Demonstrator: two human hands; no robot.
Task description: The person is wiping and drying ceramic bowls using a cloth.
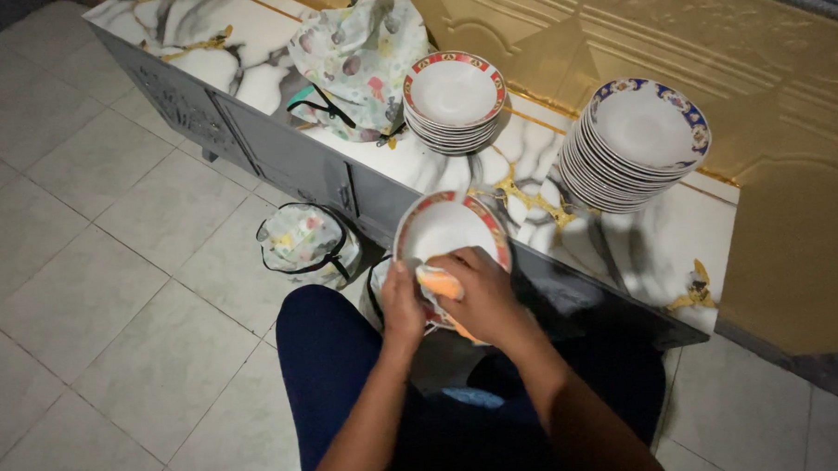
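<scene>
While my left hand [402, 306] grips the red-rimmed plate [442, 230] by its edge, my right hand [481, 294] clutches an orange cloth [439, 283]; glazed ceramic, I judge it stiff, slippery, breakable.

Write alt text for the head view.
A person's left hand holds a red-rimmed bowl while the right hand presses an orange cloth on it. Behind, a marble-patterned counter carries a red-rimmed stack and a taller blue-rimmed stack.
</scene>
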